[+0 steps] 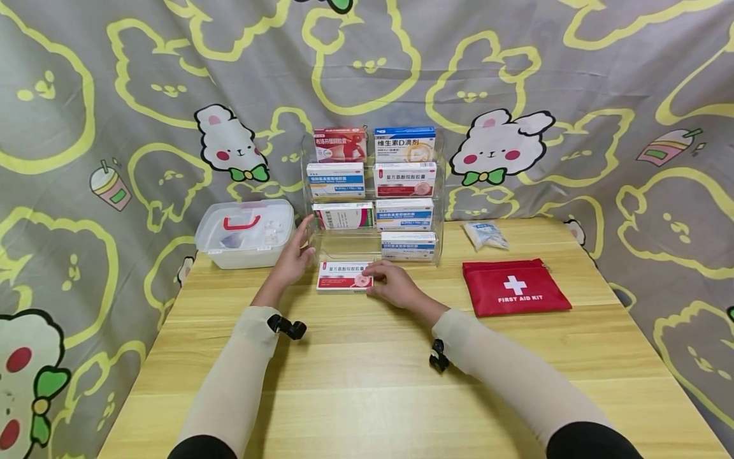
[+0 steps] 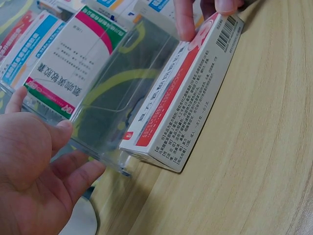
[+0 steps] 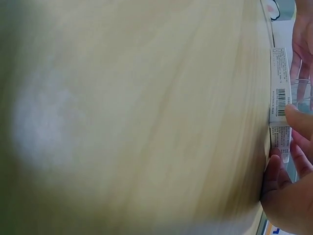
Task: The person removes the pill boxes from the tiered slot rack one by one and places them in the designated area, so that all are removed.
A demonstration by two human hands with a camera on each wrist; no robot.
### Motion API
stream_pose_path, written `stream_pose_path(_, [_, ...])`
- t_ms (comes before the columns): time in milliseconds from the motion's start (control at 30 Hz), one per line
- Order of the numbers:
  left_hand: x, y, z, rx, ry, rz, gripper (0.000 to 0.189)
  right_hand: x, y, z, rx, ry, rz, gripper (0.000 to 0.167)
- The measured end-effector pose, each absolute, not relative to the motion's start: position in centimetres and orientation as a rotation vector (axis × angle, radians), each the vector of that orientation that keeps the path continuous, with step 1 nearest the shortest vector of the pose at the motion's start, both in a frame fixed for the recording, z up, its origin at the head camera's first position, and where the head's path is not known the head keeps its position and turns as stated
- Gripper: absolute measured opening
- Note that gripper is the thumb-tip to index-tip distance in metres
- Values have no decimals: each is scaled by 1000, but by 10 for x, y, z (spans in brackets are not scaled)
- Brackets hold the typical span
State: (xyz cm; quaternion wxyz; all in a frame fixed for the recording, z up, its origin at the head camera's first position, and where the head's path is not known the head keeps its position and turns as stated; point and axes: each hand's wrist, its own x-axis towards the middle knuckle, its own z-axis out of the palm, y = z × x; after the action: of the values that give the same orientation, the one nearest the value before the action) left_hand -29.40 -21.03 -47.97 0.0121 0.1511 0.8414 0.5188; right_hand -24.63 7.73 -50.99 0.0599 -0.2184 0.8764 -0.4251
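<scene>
A clear display rack stands at the back of the table, with medicine boxes in its tiers. My left hand touches its left side, fingers mostly extended; the left wrist view shows this hand beside a white box with green and magenta ends. In front of the lowest tier, my right hand pinches the right end of a red-and-white medicine box. The right wrist view shows the thumb on that box's barcode side. A blue-and-white box occupies the lowest tier's right side.
Left of the rack is a lidded clear plastic box with a red handle. To the right lie a red first aid pouch and a small clear packet. A patterned curtain hangs behind the wooden table.
</scene>
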Motion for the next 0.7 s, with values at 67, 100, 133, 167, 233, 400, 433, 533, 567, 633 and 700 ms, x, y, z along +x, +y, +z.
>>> stream_pose_path(67, [-295, -210, -480, 467, 2606, 1627, 83, -246, 77, -510, -659, 2651, -1295, 42])
stream_pose_path(100, [-295, -210, -480, 464, 2593, 1636, 83, -246, 77, -510, -659, 2650, -1299, 42])
stream_pose_path(133, [-295, -210, -480, 463, 2582, 1643, 82, -246, 77, -510, -660, 2650, -1304, 42])
stream_pose_path(167, [-295, -209, -480, 460, 2574, 1648, 82, -246, 77, -510, -657, 2647, -1305, 42])
stream_pose_path(233, [-295, -209, -480, 455, 2567, 1657, 82, -246, 77, -509, -651, 2643, -1302, 42])
stream_pose_path(400, [-294, -209, -480, 454, 2594, 1654, 84, -247, 78, -509, -652, 2641, -1295, 44])
stream_pose_path(433, [-294, -210, -480, 454, 2600, 1651, 85, -247, 78, -509, -654, 2644, -1296, 44])
stream_pose_path(533, [-293, -210, -480, 454, 2618, 1638, 87, -248, 80, -509, -657, 2637, -1323, 45])
stream_pose_path(567, [-293, -210, -480, 455, 2622, 1636, 87, -248, 81, -509, -658, 2631, -1337, 45])
stream_pose_path(633, [-293, -210, -480, 459, 2630, 1632, 88, -248, 82, -508, -643, 2606, -1367, 46])
stream_pose_path(700, [-293, -210, -479, 457, 2622, 1638, 88, -248, 84, -508, -628, 2579, -1403, 47])
